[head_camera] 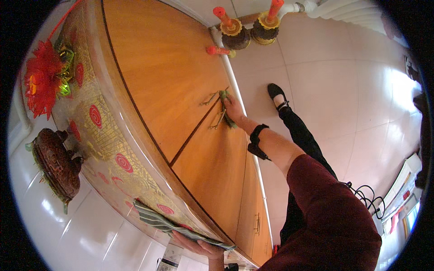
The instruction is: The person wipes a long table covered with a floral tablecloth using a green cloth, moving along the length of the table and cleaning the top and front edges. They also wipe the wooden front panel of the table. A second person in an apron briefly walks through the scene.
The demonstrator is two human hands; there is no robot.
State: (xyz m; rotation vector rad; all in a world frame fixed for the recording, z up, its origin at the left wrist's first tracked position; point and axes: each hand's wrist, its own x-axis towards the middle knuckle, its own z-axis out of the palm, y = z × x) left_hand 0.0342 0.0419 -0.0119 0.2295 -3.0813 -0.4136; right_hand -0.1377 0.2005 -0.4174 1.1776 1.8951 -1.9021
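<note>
My right hand (234, 107) holds a green cloth (231, 121) against the wooden cabinet doors (190, 135), beside their metal handles (219, 119). A black band is around that forearm. At the bottom, my left hand (200, 248) is at the edge of a dark green striped cloth (162, 220), its fingers partly hidden by it. This cloth lies along the edge of the cabinet top, on a clear-covered gold cloth with red swirls (135, 176). On the same top stand a red artificial flower (42, 79) and a dark brown carved ornament (57, 166).
Two red candles on dark and gold holders (235, 35) (266, 28) stand on the floor by the cabinet's far end. A small red candle (218, 50) is near a white pipe (230, 73). A black-shod foot (277, 95) rests on the tiles. Black cable loops (369, 200) are at the right.
</note>
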